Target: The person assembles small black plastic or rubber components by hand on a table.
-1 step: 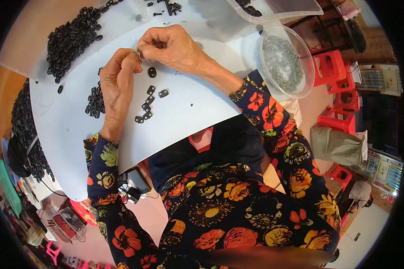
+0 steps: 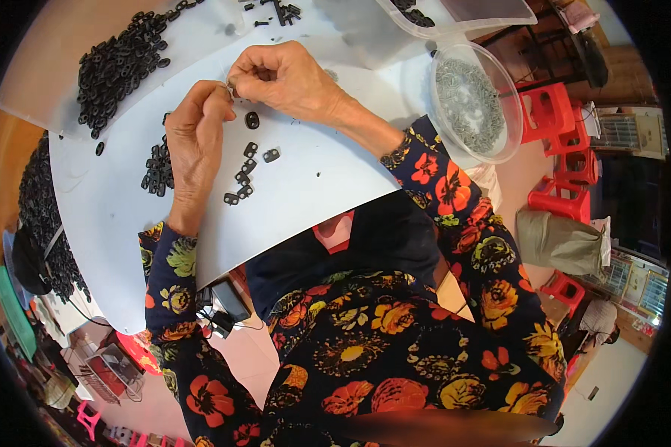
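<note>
Above the white table point(image 2: 313, 179) my left hand point(image 2: 195, 130) and my right hand point(image 2: 291, 82) meet, fingertips pinched together. A small, partly metallic-looking piece shows between them, mostly hidden by the fingers. Just below the fingertips lies a black oval two-hole cord lock piece point(image 2: 252, 120). Several small black two-hole pieces point(image 2: 243, 177) form a loose line nearer me, with a single one point(image 2: 272, 155) to their right. A cluster of similar black pieces point(image 2: 156, 171) lies beside my left wrist, partly covered by it.
At the far left is a large heap of black oval pieces point(image 2: 123, 71). A clear round bowl point(image 2: 511, 141) of small metal springs point(image 2: 466, 104) stands at right, with a clear plastic bin point(image 2: 492, 16) behind it. Black pegs point(image 2: 279, 11) lie at the far edge. Red stools point(image 2: 548, 112) stand beyond.
</note>
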`<move>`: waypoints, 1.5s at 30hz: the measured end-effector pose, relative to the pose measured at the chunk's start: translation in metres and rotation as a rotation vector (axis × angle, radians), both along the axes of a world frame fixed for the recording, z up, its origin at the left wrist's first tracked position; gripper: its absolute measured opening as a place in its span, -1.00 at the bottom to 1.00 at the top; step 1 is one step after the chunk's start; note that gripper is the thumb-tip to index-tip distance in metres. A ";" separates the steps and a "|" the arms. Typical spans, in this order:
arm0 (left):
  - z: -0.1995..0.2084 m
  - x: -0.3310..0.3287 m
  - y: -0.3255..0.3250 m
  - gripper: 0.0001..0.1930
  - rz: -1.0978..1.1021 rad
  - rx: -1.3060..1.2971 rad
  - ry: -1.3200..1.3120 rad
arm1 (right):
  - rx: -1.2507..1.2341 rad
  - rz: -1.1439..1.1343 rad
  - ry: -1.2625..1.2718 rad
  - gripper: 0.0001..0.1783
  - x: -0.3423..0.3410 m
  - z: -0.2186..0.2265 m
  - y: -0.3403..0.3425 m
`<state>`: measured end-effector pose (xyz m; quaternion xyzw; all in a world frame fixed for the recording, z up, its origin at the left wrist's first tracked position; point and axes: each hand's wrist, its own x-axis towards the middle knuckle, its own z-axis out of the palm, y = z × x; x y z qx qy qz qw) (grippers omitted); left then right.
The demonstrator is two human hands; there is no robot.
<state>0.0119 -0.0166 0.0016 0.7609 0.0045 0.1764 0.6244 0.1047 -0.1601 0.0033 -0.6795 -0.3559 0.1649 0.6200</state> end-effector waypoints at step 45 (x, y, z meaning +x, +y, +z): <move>0.012 -0.010 -0.007 -0.84 -0.104 0.895 0.008 | -0.207 -0.145 -0.643 -0.87 0.016 0.003 -0.019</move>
